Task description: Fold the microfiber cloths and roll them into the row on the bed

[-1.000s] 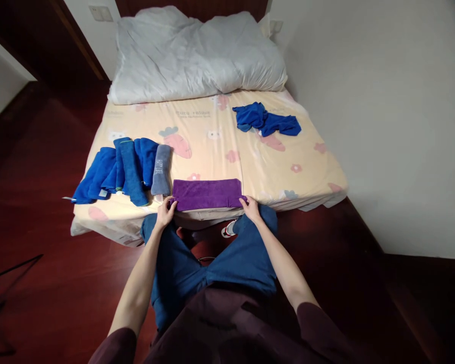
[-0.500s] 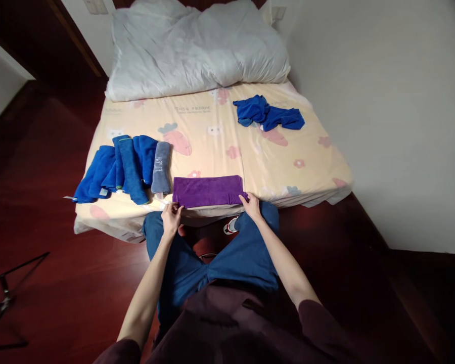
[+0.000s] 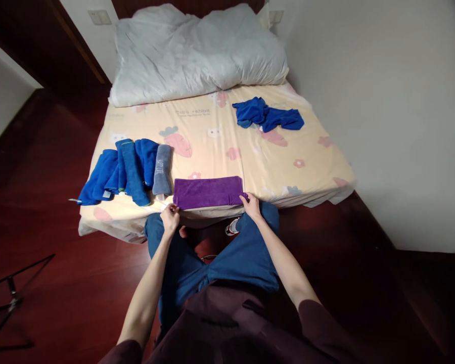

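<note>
A purple towel, folded into a long strip, lies at the near edge of the bed. My left hand pinches its near left corner. My right hand grips its near right corner. Left of the purple towel lie a folded grey towel and several folded blue towels side by side. A crumpled blue cloth lies farther back on the right of the bed.
A white duvet is bunched at the head of the bed. A white wall runs along the right. Dark red wood floor surrounds the bed, with a black stand leg at the lower left. My knees press against the bed edge.
My left hand slid from the towel's left end to its near left corner and lowered slightly. The right hand kept its hold. The view shifted a little.
</note>
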A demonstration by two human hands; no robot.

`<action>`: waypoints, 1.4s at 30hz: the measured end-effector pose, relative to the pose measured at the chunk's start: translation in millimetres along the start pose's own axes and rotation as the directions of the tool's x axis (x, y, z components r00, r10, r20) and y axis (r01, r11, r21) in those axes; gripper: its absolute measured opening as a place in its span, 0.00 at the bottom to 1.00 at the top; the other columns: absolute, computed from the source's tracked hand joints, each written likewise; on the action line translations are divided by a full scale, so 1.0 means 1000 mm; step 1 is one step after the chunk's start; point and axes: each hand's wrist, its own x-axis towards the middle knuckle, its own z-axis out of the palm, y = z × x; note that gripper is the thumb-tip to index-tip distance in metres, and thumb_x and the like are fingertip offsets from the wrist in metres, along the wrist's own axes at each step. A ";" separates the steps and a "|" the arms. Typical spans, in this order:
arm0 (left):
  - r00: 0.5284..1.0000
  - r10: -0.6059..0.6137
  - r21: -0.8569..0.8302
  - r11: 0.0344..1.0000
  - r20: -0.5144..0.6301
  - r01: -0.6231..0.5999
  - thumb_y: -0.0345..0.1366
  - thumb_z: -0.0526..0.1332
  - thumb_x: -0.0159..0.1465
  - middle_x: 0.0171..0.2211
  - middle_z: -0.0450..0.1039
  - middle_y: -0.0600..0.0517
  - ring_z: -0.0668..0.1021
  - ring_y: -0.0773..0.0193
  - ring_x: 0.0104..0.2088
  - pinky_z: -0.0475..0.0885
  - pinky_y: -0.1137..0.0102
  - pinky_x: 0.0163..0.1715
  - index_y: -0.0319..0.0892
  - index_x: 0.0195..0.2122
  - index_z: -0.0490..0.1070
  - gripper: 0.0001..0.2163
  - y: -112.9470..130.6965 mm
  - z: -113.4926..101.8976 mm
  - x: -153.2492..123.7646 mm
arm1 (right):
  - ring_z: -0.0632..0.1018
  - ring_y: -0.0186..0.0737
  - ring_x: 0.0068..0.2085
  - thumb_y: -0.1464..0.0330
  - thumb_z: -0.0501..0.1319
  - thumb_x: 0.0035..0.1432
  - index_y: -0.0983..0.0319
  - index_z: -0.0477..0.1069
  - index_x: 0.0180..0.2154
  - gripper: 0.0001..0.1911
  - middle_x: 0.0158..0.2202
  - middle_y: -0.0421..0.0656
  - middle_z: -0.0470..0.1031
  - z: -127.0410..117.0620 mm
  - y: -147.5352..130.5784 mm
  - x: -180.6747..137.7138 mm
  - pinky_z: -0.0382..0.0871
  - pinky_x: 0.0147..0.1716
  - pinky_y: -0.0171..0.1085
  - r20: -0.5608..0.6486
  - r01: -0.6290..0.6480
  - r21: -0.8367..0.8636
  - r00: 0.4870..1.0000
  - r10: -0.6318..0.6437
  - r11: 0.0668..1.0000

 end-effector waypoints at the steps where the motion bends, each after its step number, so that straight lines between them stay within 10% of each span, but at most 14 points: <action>1: 1.000 0.020 0.015 1.000 -0.003 -0.020 0.40 0.60 0.56 0.28 0.77 0.49 0.79 0.54 0.32 0.73 0.60 0.41 0.45 0.34 0.72 0.07 -0.001 -0.003 0.003 | 0.79 0.51 0.37 0.46 0.55 0.63 0.61 0.75 0.38 0.25 0.36 0.52 0.80 0.000 0.001 0.000 0.73 0.42 0.46 -0.001 -0.003 -0.003 1.000 0.003 1.000; 21: 0.981 0.180 0.081 0.979 0.069 -0.186 0.42 0.65 0.54 0.37 0.69 0.44 0.75 0.48 0.41 0.74 0.53 0.50 0.43 0.34 0.72 0.10 -0.001 -0.001 0.013 | 0.79 0.52 0.38 0.47 0.54 0.64 0.61 0.75 0.41 0.25 0.37 0.52 0.80 -0.002 0.000 -0.001 0.73 0.43 0.46 0.021 0.012 -0.016 1.000 -0.011 1.000; 32: 0.959 0.246 0.261 0.925 0.140 -0.276 0.37 0.58 0.61 0.35 0.71 0.41 0.74 0.45 0.44 0.72 0.51 0.51 0.43 0.34 0.72 0.05 -0.026 -0.034 0.030 | 0.78 0.51 0.40 0.48 0.54 0.65 0.60 0.76 0.42 0.24 0.38 0.52 0.79 0.002 0.002 -0.001 0.73 0.44 0.47 0.058 0.056 -0.052 0.997 -0.053 0.997; 42: 0.934 0.350 0.177 0.917 0.076 -0.358 0.50 0.65 0.61 0.45 0.70 0.40 0.72 0.44 0.50 0.68 0.51 0.56 0.42 0.43 0.77 0.17 0.014 -0.027 0.035 | 0.79 0.50 0.39 0.48 0.55 0.64 0.61 0.76 0.42 0.25 0.37 0.50 0.79 0.001 0.000 -0.005 0.74 0.44 0.45 0.047 0.039 -0.031 0.998 -0.037 0.999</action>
